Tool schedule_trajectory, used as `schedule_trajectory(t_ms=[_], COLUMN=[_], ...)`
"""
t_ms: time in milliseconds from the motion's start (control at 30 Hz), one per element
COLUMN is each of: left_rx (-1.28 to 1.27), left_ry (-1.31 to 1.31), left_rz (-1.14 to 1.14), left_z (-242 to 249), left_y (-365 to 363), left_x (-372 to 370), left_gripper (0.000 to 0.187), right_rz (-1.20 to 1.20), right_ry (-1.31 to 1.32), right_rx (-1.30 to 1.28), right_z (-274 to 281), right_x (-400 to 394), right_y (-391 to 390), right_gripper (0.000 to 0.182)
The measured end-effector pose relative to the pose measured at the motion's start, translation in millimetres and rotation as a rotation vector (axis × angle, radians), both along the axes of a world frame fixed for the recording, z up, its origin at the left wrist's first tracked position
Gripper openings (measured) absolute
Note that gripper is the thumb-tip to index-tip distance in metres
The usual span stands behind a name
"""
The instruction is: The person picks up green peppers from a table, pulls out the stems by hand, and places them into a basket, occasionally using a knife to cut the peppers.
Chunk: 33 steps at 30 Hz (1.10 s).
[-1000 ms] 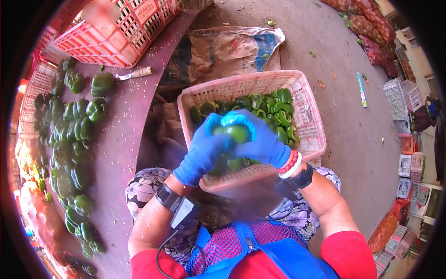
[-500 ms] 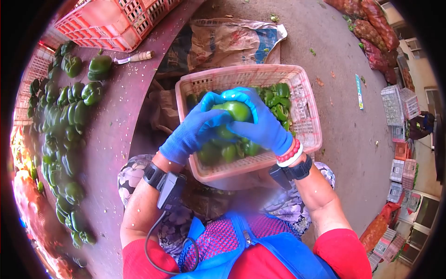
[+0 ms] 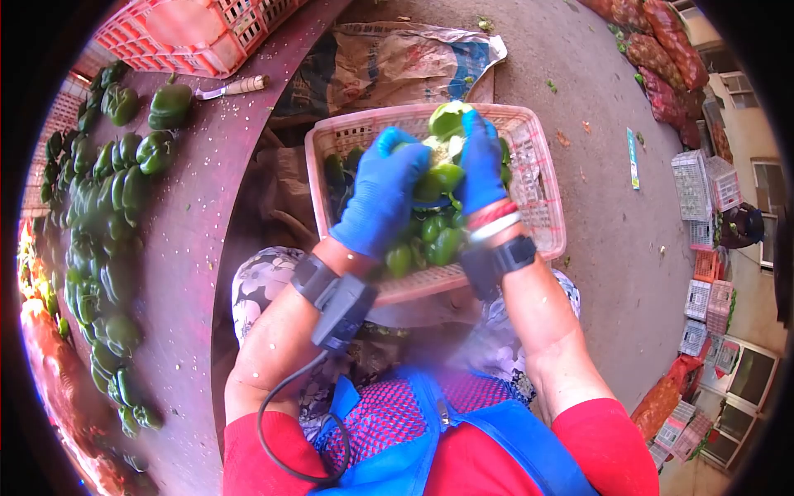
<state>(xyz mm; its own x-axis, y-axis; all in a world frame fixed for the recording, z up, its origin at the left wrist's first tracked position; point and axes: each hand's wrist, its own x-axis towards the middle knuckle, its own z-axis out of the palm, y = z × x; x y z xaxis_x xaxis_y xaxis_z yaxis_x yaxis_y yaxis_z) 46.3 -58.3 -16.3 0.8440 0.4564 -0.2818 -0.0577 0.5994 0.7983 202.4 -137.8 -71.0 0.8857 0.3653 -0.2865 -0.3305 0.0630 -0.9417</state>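
Note:
A green pepper (image 3: 442, 176), split open with its pale inside and seeds showing, is between my two blue-gloved hands above the pink crate (image 3: 546, 198). My left hand (image 3: 382, 186) is closed on its left side. My right hand (image 3: 481, 161) has its fingers wrapped round the right side, and a pale green pepper piece (image 3: 448, 120) stands up by its fingertips. Beneath my hands, whole peppers and pepper pieces (image 3: 434, 234) lie in the crate.
Many green peppers (image 3: 107, 202) lie on the reddish surface (image 3: 186, 273) at left, near a knife (image 3: 233, 88) and an orange crate (image 3: 186, 37). A flattened sack (image 3: 389, 66) lies beyond the pink crate. Filled sacks (image 3: 662, 50) and stacked crates (image 3: 695, 186) stand far right, near a person (image 3: 738, 226).
The whole pepper between my hands has been broken open. My hands have moved apart, the right one turned more upright. The view has shifted slightly.

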Motion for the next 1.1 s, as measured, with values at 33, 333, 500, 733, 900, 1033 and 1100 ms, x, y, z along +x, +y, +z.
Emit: schedule_trajectory(t_ms=[33, 333, 500, 733, 900, 1033, 1100], left_rx=[0.027, -0.284, 0.623, 0.125, 0.388, 1.078, 1.174], left_ry=[-0.008, -0.163, -0.003, -0.135, 0.102, 0.043, 0.114], left_rz=[-0.011, -0.021, -0.091, -0.045, -0.157, -0.217, -0.323], left_z=[4, -9, -29, -5, -7, -19, -13], left_y=[0, 58, 51, 23, 15, 14, 16], left_x=[-1, -28, -33, -13, 1, -5, -13], left_gripper=[0.013, 0.021, 0.025, 0.041, 0.069, 0.075, 0.074], right_rz=[0.04, 0.304, 0.913, 0.738, 0.609, 0.705, 0.751], right_ry=[0.132, 0.477, -0.748, 0.53, -0.044, -0.478, -0.622], right_rx=[0.123, 0.45, -0.732, 0.27, -0.05, -0.431, -0.454], right_z=[7, 56, 9, 47, 48, 56, 43], right_x=[-2, 38, -8, -43, -58, -45, -45], right_y=[-5, -88, -106, -58, -50, -61, -70], right_gripper=[0.042, 0.051, 0.051, 0.058, 0.062, 0.07, 0.07])
